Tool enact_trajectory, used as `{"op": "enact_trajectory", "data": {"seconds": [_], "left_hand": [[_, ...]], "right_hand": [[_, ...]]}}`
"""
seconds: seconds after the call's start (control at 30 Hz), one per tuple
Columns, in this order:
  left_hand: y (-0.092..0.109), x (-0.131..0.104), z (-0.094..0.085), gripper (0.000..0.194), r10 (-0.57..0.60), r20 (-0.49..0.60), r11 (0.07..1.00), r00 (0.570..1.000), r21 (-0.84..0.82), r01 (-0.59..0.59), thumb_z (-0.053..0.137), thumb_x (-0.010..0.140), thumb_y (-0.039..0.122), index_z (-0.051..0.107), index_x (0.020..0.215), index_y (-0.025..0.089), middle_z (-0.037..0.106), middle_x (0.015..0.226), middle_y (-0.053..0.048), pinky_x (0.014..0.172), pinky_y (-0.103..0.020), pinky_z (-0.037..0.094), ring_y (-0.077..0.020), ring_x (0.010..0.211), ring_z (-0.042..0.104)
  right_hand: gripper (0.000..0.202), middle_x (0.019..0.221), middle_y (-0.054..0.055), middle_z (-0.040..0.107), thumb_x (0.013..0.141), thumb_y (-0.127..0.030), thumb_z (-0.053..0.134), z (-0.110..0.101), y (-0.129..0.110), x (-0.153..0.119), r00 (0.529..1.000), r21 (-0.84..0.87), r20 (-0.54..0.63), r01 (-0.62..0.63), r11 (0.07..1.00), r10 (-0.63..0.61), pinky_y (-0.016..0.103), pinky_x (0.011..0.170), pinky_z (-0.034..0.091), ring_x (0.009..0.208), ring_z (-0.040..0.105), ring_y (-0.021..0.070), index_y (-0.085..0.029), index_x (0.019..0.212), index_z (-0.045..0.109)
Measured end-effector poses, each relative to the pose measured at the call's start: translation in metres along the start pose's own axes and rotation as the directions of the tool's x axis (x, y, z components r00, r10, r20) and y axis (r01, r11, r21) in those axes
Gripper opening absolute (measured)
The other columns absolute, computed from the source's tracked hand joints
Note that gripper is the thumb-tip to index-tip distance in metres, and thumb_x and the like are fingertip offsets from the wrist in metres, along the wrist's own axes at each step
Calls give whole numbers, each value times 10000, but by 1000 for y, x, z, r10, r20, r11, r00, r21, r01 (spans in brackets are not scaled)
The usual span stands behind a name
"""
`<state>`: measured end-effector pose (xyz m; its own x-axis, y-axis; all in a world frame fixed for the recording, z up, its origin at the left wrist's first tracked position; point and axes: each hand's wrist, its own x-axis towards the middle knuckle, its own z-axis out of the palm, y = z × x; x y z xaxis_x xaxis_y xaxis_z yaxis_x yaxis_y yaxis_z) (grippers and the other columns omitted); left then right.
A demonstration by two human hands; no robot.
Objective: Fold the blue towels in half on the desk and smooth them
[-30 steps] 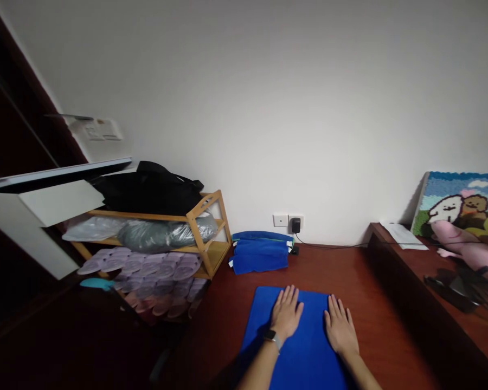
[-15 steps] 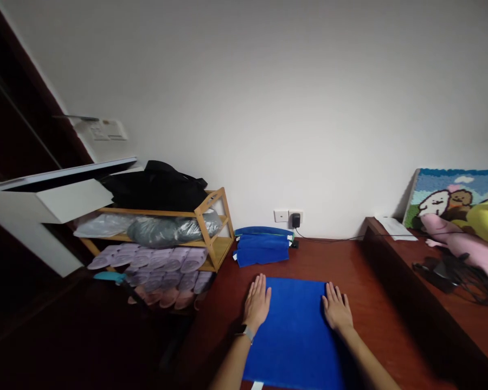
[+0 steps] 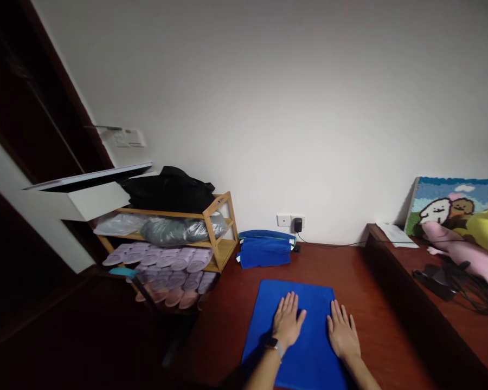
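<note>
A blue cloth, like a towel, lies spread flat on the reddish-brown table. My left hand, with a watch on its wrist, rests palm down on the middle of the cloth, fingers stretched out. Along the cloth's right edge lies my right hand, flat too, with its fingers extended and partly over the wood. Neither hand grips anything. Behind them, near the wall, more blue cloths lie folded in a stack with small white tags. The cloth's near edge runs out of view at the bottom.
On the left stands a wooden rack with purple slippers, plastic-wrapped bundles and a black bag. A raised ledge on the right holds a pink plush toy, a tangled black cable and a picture. A charger sits in the wall socket.
My left hand has moved from the cloth's left edge inward to its middle. My right hand has slid slightly nearer to me along the right edge. The view has shifted a little.
</note>
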<state>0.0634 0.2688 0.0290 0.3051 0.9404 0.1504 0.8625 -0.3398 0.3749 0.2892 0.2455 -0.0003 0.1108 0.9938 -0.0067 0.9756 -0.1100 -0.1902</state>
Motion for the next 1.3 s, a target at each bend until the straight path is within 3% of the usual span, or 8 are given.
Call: {"op": "enact_trajectory", "data": {"seconds": [0.2, 0.37, 0.5, 0.6, 0.7, 0.83, 1.13, 1.3], "left_hand": [[-89, -23, -52, 718, -268, -15, 952, 963, 149, 267, 207, 1040, 561, 298, 1607, 132, 264, 1672, -120, 1284, -498, 214, -269, 1556, 224], [-106, -50, -70, 703, -303, -56, 929, 951, 206, 307, 190, 1055, 523, 320, 1592, 88, 311, 1656, -133, 1280, -463, 242, -257, 1544, 267], [-78, -77, -60, 627, -137, -152, 972, 979, 169, 162, 196, 1075, 466, 246, 1624, 166, 300, 1672, -85, 1268, -473, 291, -242, 1545, 269], [-29, -88, -43, 605, 120, -46, 988, 992, 105, -114, 234, 1078, 458, 165, 1641, 248, 266, 1690, -29, 1275, -464, 283, -217, 1554, 250], [23, -89, -22, 640, 324, 51, 946, 945, 5, -324, 296, 1063, 501, 124, 1644, 295, 219, 1703, 10, 1294, -448, 242, -200, 1568, 206], [48, -89, 0, 664, 274, 78, 961, 959, -56, -270, 274, 1053, 523, 149, 1644, 247, 240, 1696, -48, 1293, -500, 236, -233, 1568, 210], [-60, -128, -48, 732, -214, 27, 964, 977, 169, 206, 152, 1039, 573, 266, 1614, 136, 248, 1681, -92, 1287, -481, 215, -244, 1561, 221], [-97, -152, -66, 670, -268, -36, 951, 963, 148, 271, 187, 1053, 519, 345, 1592, 153, 347, 1651, -98, 1266, -474, 271, -240, 1534, 307]], "right_hand": [[703, 1697, 18, 211, 997, -470, 97, -6, -3, -2, 1000, -19, 24, -14, 1000, 14, 481, 1281, 130, 1574, 160, 242, -163, 1620, 200], [695, 1704, 18, 187, 1001, -453, 95, -19, -9, -9, 996, 3, 62, -69, 998, 69, 478, 1277, 152, 1575, 154, 235, -155, 1624, 176], [706, 1700, 6, 194, 998, -475, 75, -13, -10, -41, 1000, 24, -16, -22, 999, 23, 490, 1274, 160, 1574, 163, 246, -177, 1626, 198], [708, 1685, 5, 238, 988, -497, 120, -3, -9, -68, 1000, 8, -7, 8, 1000, -8, 521, 1265, 173, 1566, 202, 266, -202, 1619, 247], [713, 1685, 5, 231, 980, -500, 151, 2, -9, -83, 999, -41, 40, 10, 999, -8, 516, 1264, 174, 1565, 200, 271, -194, 1614, 266], [711, 1695, -2, 201, 985, -491, 141, 0, -9, -86, 999, -88, 48, 19, 996, -15, 495, 1273, 148, 1572, 164, 264, -184, 1617, 242], [711, 1696, 12, 201, 992, -500, 143, -1, -11, -83, 1000, -48, 28, 2, 999, -1, 504, 1274, 151, 1571, 173, 261, -177, 1618, 235], [694, 1674, 52, 289, 996, -500, 189, -12, -9, -94, 1000, 25, -21, 24, 999, -23, 533, 1259, 204, 1554, 239, 285, -176, 1592, 337]]}}
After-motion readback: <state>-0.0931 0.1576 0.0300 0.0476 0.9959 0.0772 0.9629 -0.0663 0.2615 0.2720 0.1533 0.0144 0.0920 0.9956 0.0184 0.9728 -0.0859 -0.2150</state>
